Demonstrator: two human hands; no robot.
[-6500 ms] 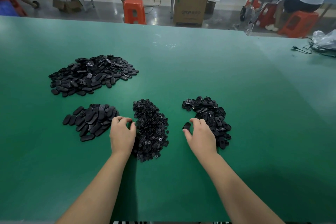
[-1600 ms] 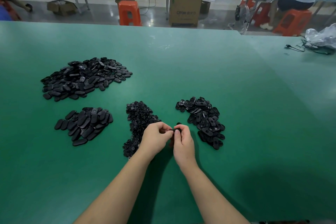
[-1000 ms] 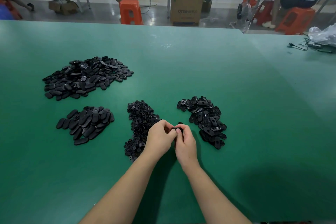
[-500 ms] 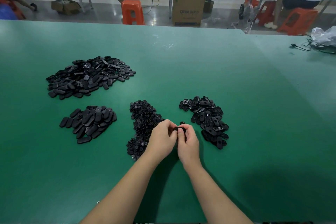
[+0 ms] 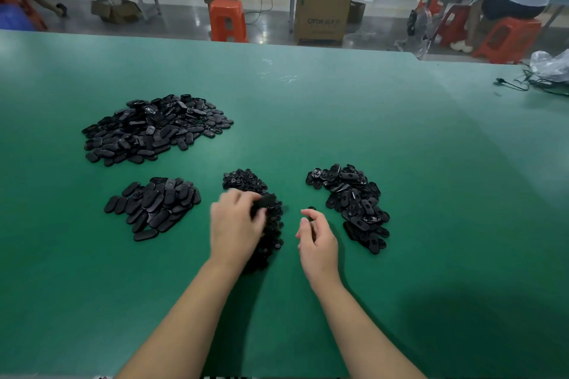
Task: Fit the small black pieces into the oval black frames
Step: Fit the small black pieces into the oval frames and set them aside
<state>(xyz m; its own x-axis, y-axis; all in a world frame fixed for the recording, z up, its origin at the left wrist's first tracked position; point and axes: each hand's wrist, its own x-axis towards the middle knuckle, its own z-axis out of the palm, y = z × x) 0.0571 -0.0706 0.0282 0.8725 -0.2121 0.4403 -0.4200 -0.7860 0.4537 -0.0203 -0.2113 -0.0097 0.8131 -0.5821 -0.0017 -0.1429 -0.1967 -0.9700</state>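
Left hand [image 5: 235,226], blurred, holds a black frame [image 5: 261,203] over the small-piece heap [image 5: 264,224]. Right hand [image 5: 317,240] empty, fingers loosely curled, beside the frame pile [image 5: 351,203]. Parts look light, stiff, slick plastic; best pinched by the long edges, I judge.

Bare table [image 5: 338,120] (green) beyond four black piles [image 5: 157,126]; gaps between them.

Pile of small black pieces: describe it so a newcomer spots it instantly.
On the green table four black heaps lie before the person. The pile of small black pieces is the narrow middle one in the near row, partly under the left hand. Its bits are tiny and roundish; its neighbours hold larger ovals.
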